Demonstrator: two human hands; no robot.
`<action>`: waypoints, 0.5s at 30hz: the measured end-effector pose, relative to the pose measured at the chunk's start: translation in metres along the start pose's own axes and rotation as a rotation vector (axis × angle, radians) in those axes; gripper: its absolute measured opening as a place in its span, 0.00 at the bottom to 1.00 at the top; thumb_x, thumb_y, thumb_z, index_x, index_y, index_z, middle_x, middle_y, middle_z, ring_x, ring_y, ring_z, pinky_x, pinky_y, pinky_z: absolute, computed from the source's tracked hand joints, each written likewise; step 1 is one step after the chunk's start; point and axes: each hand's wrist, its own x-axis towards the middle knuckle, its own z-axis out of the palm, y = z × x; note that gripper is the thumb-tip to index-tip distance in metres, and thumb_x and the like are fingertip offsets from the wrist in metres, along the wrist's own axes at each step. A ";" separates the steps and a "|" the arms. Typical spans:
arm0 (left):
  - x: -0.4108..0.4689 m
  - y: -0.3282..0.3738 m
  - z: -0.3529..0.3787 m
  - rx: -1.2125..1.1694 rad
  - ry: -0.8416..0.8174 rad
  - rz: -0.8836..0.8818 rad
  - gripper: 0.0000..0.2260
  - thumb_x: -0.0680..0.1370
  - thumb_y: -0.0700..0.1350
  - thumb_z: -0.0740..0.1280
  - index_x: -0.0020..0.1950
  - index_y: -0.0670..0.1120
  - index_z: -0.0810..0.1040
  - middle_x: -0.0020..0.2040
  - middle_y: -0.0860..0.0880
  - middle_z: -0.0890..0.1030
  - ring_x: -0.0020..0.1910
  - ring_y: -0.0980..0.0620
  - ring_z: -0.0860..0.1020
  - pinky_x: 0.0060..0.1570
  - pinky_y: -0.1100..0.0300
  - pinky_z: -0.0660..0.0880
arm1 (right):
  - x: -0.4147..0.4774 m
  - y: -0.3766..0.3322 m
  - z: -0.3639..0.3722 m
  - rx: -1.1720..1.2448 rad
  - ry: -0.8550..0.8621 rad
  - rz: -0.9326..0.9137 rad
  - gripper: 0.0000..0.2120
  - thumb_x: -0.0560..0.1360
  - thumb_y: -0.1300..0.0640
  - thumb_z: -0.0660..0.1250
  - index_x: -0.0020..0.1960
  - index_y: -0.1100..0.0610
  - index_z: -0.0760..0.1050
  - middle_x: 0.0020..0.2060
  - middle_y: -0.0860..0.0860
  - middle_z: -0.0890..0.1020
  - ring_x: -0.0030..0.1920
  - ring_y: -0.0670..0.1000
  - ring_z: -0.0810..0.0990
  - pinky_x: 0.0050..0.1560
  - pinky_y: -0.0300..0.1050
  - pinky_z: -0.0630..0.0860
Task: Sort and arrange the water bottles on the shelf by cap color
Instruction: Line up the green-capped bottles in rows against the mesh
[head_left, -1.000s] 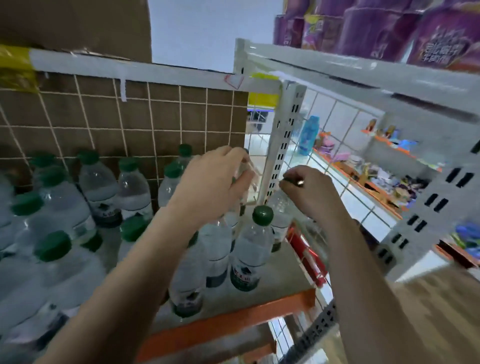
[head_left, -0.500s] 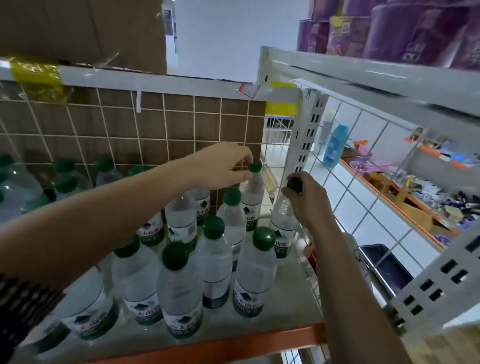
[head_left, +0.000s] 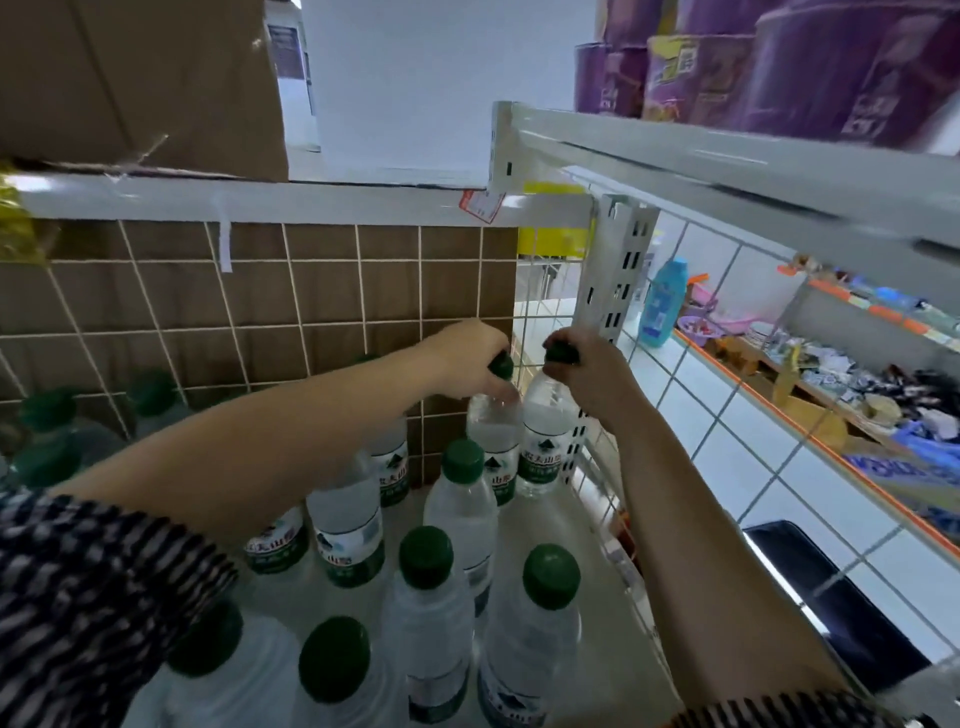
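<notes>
Several clear water bottles with dark green caps stand on the grey shelf (head_left: 597, 613). My left hand (head_left: 467, 358) grips the cap and neck of a bottle (head_left: 491, 441) at the shelf's back right corner. Right beside it, my right hand (head_left: 587, 369) grips the cap of a second bottle (head_left: 545, 441), which stands against the wire side grid. The two held bottles touch each other. In front of them stand more green-capped bottles, such as the one near the front (head_left: 535, 639). My left forearm hides parts of the middle bottles.
A brown panel behind white wire mesh (head_left: 291, 312) backs the shelf. A white perforated upright (head_left: 618, 270) and wire side grid bound it on the right. Cardboard box (head_left: 140, 83) and purple packs (head_left: 779, 67) sit above. Another shelf with goods (head_left: 831, 374) lies to the right.
Both hands have reached farther back and right. The two held bottles now stand side by side in the back right corner. The camera has moved closer and lower.
</notes>
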 end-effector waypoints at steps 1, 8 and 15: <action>0.001 -0.003 -0.001 -0.001 0.014 -0.017 0.15 0.73 0.54 0.74 0.46 0.45 0.75 0.43 0.48 0.78 0.39 0.50 0.75 0.35 0.57 0.69 | 0.004 0.000 0.000 -0.005 -0.012 -0.017 0.15 0.74 0.64 0.71 0.60 0.60 0.77 0.53 0.56 0.80 0.54 0.54 0.77 0.51 0.41 0.68; 0.012 -0.015 0.005 -0.125 0.105 -0.034 0.17 0.72 0.53 0.76 0.50 0.42 0.78 0.42 0.48 0.77 0.40 0.51 0.75 0.34 0.59 0.68 | 0.022 0.000 0.001 0.057 -0.068 -0.033 0.15 0.75 0.68 0.69 0.60 0.60 0.77 0.55 0.58 0.80 0.57 0.56 0.77 0.61 0.51 0.74; 0.019 -0.013 0.018 -0.101 0.197 -0.030 0.14 0.74 0.47 0.74 0.52 0.40 0.79 0.44 0.46 0.79 0.44 0.48 0.78 0.39 0.57 0.69 | 0.025 0.011 0.008 0.051 -0.037 0.006 0.18 0.77 0.66 0.68 0.66 0.58 0.75 0.59 0.57 0.79 0.56 0.51 0.76 0.53 0.38 0.69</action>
